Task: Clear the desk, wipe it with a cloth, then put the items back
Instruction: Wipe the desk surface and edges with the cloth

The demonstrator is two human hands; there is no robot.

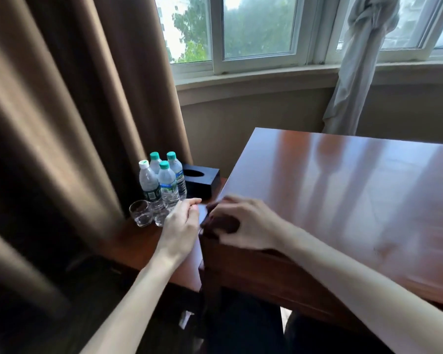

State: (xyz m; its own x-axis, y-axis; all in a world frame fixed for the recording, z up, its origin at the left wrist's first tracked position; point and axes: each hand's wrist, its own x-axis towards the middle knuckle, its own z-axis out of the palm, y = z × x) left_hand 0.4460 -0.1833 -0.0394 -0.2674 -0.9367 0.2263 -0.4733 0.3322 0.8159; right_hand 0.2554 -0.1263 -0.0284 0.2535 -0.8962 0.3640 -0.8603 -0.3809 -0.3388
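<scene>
The glossy reddish-brown desk (343, 190) fills the right half of the head view, its top bare. At its near left corner my right hand (243, 223) curls its fingers over a small dark object (221, 226), too blurred to identify. My left hand (182, 223) reaches in from the left and its thumb and forefinger pinch the same dark object at its left edge, just off the desk corner. Both forearms stretch in from the bottom of the frame.
A lower side table (138, 241) left of the desk carries several water bottles (168, 183), two clear glasses (141, 213) and a black tissue box (200, 181). Brown curtains (62, 123) hang at the left, a window (258, 29) and a tied white curtain (358, 65) behind.
</scene>
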